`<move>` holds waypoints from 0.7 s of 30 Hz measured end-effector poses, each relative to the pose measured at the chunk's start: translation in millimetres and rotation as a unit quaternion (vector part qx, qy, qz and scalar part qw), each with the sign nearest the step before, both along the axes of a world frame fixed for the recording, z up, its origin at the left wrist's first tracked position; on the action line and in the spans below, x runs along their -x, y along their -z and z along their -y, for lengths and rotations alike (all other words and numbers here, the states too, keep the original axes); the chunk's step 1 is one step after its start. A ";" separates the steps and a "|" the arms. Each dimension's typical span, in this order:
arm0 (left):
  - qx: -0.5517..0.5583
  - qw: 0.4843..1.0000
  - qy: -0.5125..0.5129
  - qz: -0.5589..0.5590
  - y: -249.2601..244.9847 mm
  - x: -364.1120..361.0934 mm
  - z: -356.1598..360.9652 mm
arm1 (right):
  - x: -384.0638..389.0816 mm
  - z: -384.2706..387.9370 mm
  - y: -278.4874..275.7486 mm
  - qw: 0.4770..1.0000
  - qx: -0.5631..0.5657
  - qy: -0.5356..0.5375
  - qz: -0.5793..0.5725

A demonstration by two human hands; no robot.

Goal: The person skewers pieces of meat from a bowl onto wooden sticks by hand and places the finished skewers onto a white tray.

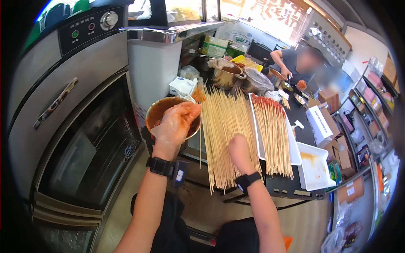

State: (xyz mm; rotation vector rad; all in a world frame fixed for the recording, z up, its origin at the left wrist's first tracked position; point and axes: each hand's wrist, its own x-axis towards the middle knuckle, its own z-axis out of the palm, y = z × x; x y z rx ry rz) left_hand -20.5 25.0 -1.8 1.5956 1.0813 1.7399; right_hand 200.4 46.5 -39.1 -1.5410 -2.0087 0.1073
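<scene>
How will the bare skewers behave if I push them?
The skewers are probably stiff, since they lie nearly straight. Each looks light, being so thin. Massed side by side with no visible tie, they'd likely slide or roll apart.

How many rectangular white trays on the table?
2. The left tray lies under the red-topped sticks; the right tray, with yellowish residue, is beside it. More may be hidden under other things.

window sign (276, 14): lettering unreadable | cabinet panel (86, 24): small characters illegible | white box (318, 125): print unreadable
</scene>
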 end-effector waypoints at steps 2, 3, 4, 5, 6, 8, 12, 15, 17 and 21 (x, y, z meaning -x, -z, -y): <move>0.005 0.998 0.018 0.065 -2.2 -1.6 5.4 | -4.1 8.5 -15.2 0.999 0.043 0.010 -0.010; 0.010 0.991 0.044 0.129 -3.3 -2.9 7.8 | -6.6 15.4 -22.8 0.996 0.088 0.027 -0.019; 0.028 0.979 0.077 0.187 -3.4 -4.3 7.4 | -10.6 21.7 -26.4 0.996 0.089 0.019 -0.019; 0.028 0.979 0.068 0.188 -3.5 -4.9 7.2 | -16.1 29.6 -27.4 0.997 0.062 0.004 -0.055; 0.000 0.979 0.080 0.189 -4.0 -5.1 7.2 | -20.4 38.0 -26.2 0.995 0.035 -0.010 -0.091; 0.015 0.870 0.237 0.433 -5.5 -3.3 3.8 | -27.6 53.3 -17.8 0.991 -0.041 -0.060 -0.112; 0.112 0.780 0.194 0.584 -8.5 -4.0 -5.6 | -29.0 123.5 -35.2 0.957 0.101 -0.105 -0.250; 0.088 0.788 0.175 0.584 -6.5 -5.4 -6.3 | -24.2 160.3 -36.6 0.875 0.228 -0.149 -0.399; 0.079 0.792 0.165 0.582 -5.4 -3.0 -4.6 | -21.5 174.3 -35.3 0.852 0.256 -0.185 -0.418; 0.038 0.867 0.173 0.466 -6.8 -1.9 5.6 | -26.0 177.1 -20.6 0.893 0.253 -0.202 -0.311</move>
